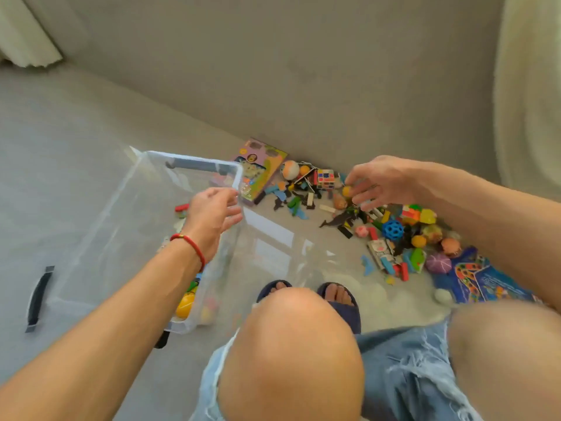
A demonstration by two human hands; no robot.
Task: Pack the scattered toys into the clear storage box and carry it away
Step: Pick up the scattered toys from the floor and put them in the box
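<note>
The clear plastic storage box (127, 226) is seen on the grey floor at nine o'clock of the knees, a few toys lying inside. Above its near rim the left hand (212, 217) (red cord at the wrist) is held with fingers loosely curled, nothing gripped. The scattered pile of multicoloured toys (379, 226) lies at one o'clock by the wall. There a small orange ball (347, 190) is pinched by the right hand (379, 183).
</note>
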